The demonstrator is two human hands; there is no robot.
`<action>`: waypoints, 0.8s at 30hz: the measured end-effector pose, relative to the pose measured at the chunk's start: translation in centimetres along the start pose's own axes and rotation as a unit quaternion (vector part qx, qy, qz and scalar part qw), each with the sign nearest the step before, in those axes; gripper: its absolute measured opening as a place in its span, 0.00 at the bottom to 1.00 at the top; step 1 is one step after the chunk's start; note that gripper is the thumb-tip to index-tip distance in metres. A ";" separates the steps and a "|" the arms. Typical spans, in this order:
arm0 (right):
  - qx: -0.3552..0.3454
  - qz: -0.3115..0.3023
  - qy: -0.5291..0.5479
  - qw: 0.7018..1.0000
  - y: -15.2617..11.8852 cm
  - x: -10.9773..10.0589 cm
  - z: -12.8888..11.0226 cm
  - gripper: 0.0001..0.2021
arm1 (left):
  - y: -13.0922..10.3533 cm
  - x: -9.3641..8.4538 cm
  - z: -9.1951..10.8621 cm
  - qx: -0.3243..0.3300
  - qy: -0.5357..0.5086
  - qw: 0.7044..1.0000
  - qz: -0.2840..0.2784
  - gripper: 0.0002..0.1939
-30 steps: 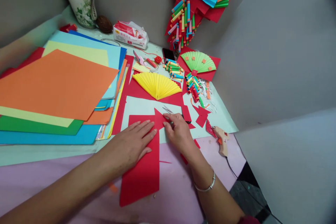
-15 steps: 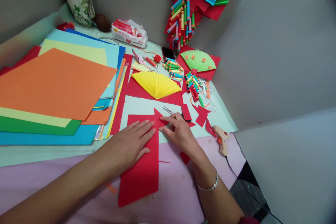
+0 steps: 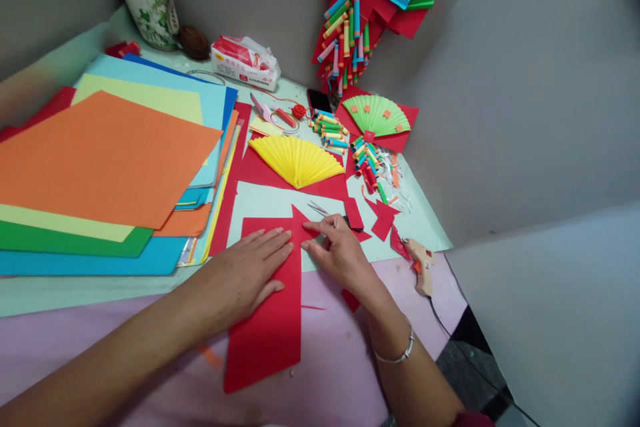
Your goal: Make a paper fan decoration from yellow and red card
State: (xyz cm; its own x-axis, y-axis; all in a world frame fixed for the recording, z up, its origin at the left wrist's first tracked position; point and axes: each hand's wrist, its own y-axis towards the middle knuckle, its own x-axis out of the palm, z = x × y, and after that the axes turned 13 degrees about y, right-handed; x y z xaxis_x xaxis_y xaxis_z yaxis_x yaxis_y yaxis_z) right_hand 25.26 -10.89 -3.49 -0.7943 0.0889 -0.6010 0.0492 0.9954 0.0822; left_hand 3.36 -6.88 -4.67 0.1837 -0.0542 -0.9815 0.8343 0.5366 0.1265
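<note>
A folded sheet of red paper [image 3: 270, 347] lies near the table's front edge, with a pointed tip sticking up at its top right. My left hand [image 3: 250, 273] rests flat on it, fingers stretched out. At the paper's upper right edge, my right hand [image 3: 335, 247] grips the border between thumb and forefinger; its other fingers are curled. Scissors [image 3: 320, 209] lie just beyond my right hand, their handles partly hidden by red paper scraps [image 3: 354, 215]. A yellow pleated paper fan [image 3: 297, 163] sits on red paper farther back.
Stacked coloured paper [image 3: 105, 160] covers the left side. A glue gun [image 3: 424, 265] with its cord lies at the right edge. Behind are paper rolls [image 3: 330, 130], a green fan [image 3: 375, 117], a tissue pack [image 3: 245, 63], a phone [image 3: 319, 100] and a white bin [image 3: 145, 0].
</note>
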 end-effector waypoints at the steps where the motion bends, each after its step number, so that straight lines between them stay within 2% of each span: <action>1: -0.001 0.001 0.001 1.000 0.0 0.0 0.0 0.17 | 0.0 0.0 0.0 0.000 -0.002 1.000 0.001 0.25; 24: 0.003 0.027 -0.008 1.000 0.1 0.4 0.1 0.16 | 0.0 0.3 -0.2 0.005 0.011 1.000 -0.003 0.25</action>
State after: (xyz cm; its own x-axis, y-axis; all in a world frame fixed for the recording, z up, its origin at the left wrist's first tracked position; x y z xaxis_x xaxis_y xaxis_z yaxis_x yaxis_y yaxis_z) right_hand 25.04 -10.77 -3.84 -0.7802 0.1439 -0.6088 0.0957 0.9892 0.1112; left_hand 3.35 -6.70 -5.01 0.1672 -0.0389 -0.9852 0.8404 0.5281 0.1218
